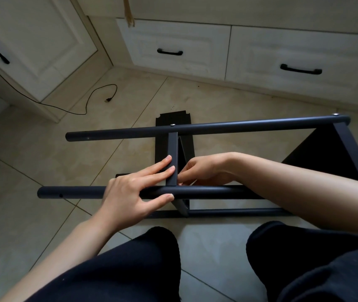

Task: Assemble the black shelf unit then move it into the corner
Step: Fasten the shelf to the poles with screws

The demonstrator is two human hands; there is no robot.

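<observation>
Your L hand [134, 192] grips the near pole [206, 191] w/ fingers on the shelf edge [172, 158]; R hand [202, 171] pinches at the joint, contents hidden. Mid-assembly, I'd say: next needs hole alignment.

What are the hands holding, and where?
The left hand grips the near pole beside the shelf panel. What the right hand holds cannot be told.

A beige tiled floor [43, 153] with dark grout lines fills the frame. The black shelf unit [217, 190] lies on its side across the middle. A flat black panel [173, 118] lies on the tiles just above it, partly beneath its poles. A thin black cable [91, 99] curls over the tiles at upper left.
</observation>
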